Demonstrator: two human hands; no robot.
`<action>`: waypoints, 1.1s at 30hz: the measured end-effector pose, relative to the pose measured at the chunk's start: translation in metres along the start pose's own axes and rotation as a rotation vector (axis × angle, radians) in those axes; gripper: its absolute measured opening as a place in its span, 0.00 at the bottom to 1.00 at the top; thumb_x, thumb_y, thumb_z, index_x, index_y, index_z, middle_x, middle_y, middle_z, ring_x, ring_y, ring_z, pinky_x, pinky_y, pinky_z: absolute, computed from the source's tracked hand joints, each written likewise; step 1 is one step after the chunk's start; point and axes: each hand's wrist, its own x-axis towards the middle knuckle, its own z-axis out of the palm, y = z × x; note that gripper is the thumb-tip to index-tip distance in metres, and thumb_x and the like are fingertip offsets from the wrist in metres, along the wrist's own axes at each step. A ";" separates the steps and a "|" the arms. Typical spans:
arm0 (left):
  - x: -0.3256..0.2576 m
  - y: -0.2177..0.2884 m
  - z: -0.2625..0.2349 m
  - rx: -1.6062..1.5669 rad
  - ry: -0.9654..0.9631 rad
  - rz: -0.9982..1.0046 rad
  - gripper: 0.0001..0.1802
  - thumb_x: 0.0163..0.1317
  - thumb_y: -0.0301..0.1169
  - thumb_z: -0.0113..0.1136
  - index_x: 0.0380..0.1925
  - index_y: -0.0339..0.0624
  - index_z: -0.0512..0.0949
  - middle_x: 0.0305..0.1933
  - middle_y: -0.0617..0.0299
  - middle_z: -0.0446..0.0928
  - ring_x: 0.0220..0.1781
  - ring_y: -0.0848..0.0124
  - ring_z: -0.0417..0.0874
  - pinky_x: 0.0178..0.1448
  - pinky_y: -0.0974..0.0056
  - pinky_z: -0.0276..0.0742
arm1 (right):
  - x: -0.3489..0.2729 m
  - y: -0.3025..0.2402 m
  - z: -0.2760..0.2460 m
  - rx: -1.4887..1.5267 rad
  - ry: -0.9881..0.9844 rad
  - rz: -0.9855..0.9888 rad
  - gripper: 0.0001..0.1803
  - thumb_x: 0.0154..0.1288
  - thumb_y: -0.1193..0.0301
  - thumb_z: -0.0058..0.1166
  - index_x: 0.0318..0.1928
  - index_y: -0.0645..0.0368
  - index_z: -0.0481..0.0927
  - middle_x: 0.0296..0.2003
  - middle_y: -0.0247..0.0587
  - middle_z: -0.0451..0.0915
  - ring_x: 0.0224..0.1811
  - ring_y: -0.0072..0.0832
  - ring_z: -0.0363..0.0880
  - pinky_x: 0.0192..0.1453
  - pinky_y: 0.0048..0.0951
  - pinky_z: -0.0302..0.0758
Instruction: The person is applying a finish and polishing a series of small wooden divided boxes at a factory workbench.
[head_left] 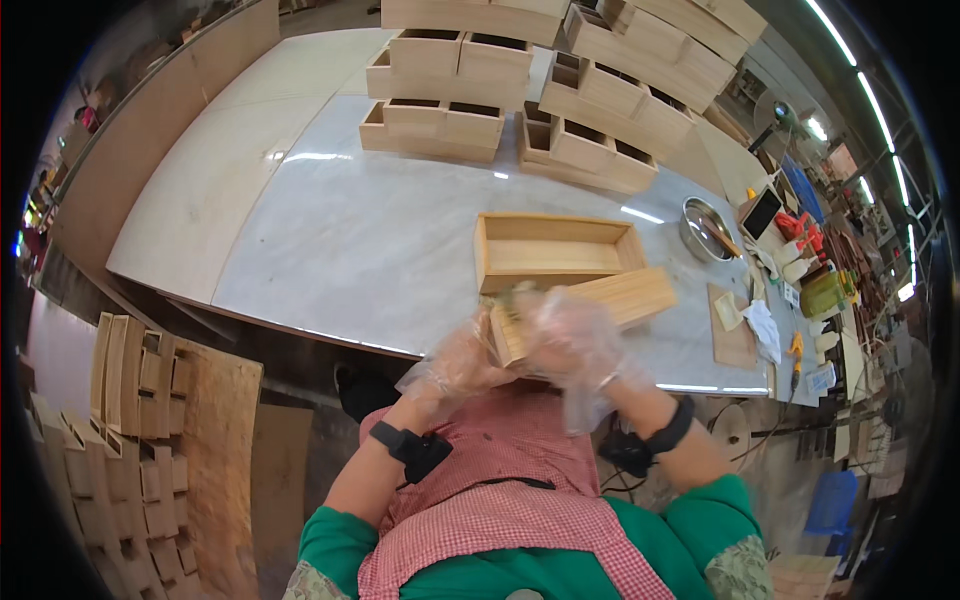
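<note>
At the near edge of the surface [330,230], the left grip [465,352] clasps the near end of a wooden box [642,298]; the right grip [572,335], blurred, bends over it, its hold unclear. Beyond lies an open wooden tray [560,258].

A glossy grey tabletop [330,230] bears wooden compartment boxes [440,125] at top centre, an open box [560,240] mid-frame, a metal bowl [697,229] right.

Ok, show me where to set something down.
Free: the grey tabletop left of the open wooden box, bordered by drawer boxes and the pale board, itself bare. Crowded: the right end, with bowl, cloth and bottles.
</note>
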 end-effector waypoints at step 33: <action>0.003 -0.014 0.009 0.043 -0.002 -0.036 0.48 0.55 0.42 0.82 0.68 0.36 0.64 0.61 0.48 0.80 0.63 0.56 0.82 0.69 0.56 0.76 | -0.063 -0.007 -0.009 -0.114 -0.282 0.033 0.22 0.68 0.73 0.53 0.60 0.71 0.76 0.25 0.45 0.80 0.27 0.38 0.84 0.28 0.41 0.80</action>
